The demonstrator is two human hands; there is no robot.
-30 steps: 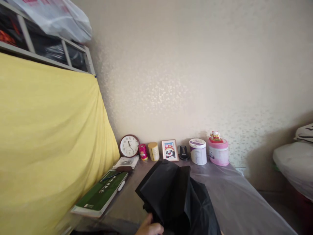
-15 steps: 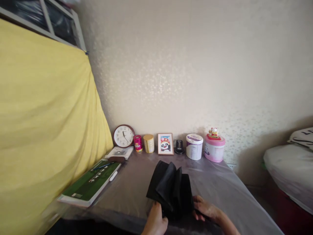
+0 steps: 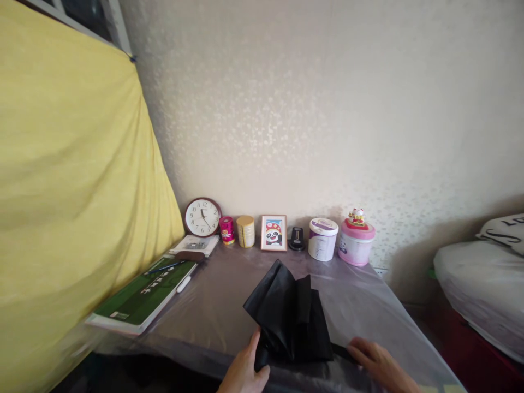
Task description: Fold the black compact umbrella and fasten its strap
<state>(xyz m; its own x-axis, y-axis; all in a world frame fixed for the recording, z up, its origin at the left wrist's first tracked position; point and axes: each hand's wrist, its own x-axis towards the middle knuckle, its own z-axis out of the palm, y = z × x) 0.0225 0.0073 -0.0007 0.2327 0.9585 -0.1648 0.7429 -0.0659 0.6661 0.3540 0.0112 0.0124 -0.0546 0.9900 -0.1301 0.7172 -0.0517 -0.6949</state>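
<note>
A black folding umbrella (image 3: 286, 314) with loose, pleated cloth lies at the near part of the table. My left hand (image 3: 248, 365) grips its dark lower end, thumb and fingers closed round it. From the right side of the cloth a narrow black strap (image 3: 343, 352) runs out to my right hand (image 3: 379, 360), whose fingers are closed on the strap's end. Part of the umbrella's lower end is hidden behind my left hand.
Along the wall stand a clock (image 3: 203, 217), a pink can (image 3: 226, 230), a yellow-lidded tub (image 3: 246, 232), a framed panda picture (image 3: 274, 233), a small black object (image 3: 297, 238), a white tub (image 3: 323, 240) and a pink tub (image 3: 356, 245). A green book (image 3: 143, 295) lies left.
My right hand has moved right, away from the cloth, drawing the strap out straight. The umbrella's folds have spread and tilted. The view has shifted slightly.
</note>
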